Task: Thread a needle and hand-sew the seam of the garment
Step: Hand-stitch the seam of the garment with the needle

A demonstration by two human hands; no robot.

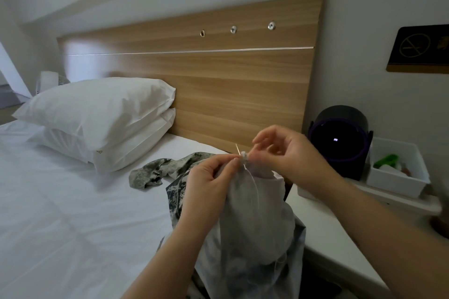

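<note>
Needle (237, 148) base is hidden in garment (255, 204) pinched by left hand (209, 177); tip pointed up-left. Grip of right hand (289, 153) cannot be told

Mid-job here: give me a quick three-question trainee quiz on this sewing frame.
1. True or false: the thin metal needle pokes up from the pale grey garment fabric that the left hand grips.
2. The green item lies in: A the white plastic bin; B a drawer; C a cup.
3. How many white pillows are stacked beside the wooden headboard?
Key: 1 true; 2 A; 3 two.
</note>
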